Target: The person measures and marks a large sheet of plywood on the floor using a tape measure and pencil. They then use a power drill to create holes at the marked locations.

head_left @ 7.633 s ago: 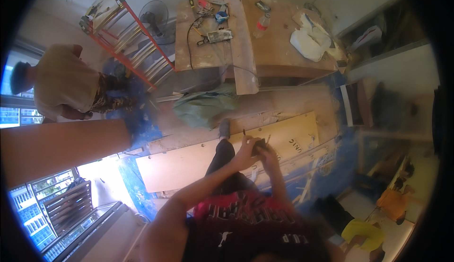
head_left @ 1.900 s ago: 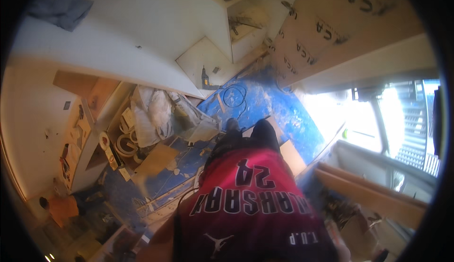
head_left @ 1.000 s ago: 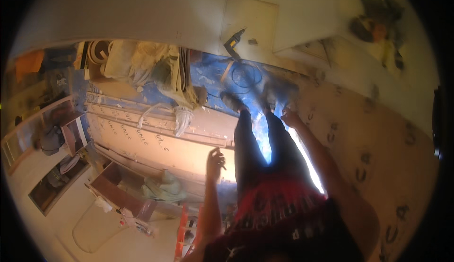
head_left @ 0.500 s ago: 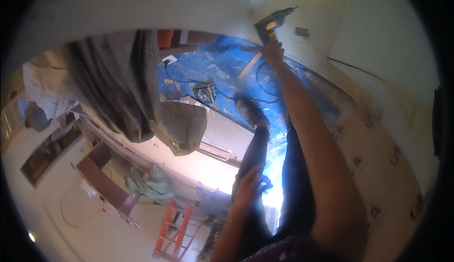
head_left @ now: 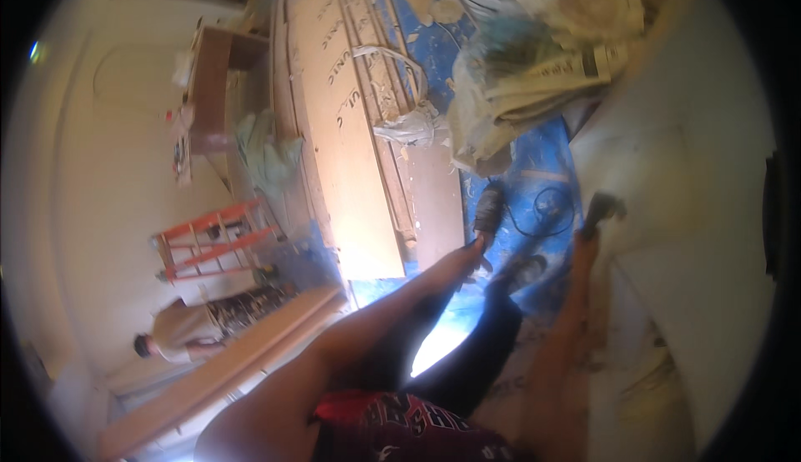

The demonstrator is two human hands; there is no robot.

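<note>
My right hand [head_left: 586, 247] is closed around the grip of a power drill [head_left: 602, 210], which is blurred by motion. The drill is held in front of the pale wall at the right, with its front end toward that wall. My left hand [head_left: 470, 259] is stretched out low beside my leg, just behind a dark shoe [head_left: 490, 205]. Its fingers look partly spread, and nothing shows in them. My other shoe [head_left: 527, 272] stands on the blue-covered floor [head_left: 521, 228] between my two hands.
A black cable [head_left: 551, 212] loops on the floor. Long plywood boards [head_left: 329, 141], a plastic sack [head_left: 476, 132] and folded paper-like sacks [head_left: 555, 78] lie ahead. An orange ladder [head_left: 219, 241], a person [head_left: 185, 330] and a long wooden beam [head_left: 225, 370] are at left.
My view has turned, bringing the plywood, sacks and another person into sight. The drill, earlier raised far ahead, now appears lower and further right. My left hand has moved forward from my knee.
</note>
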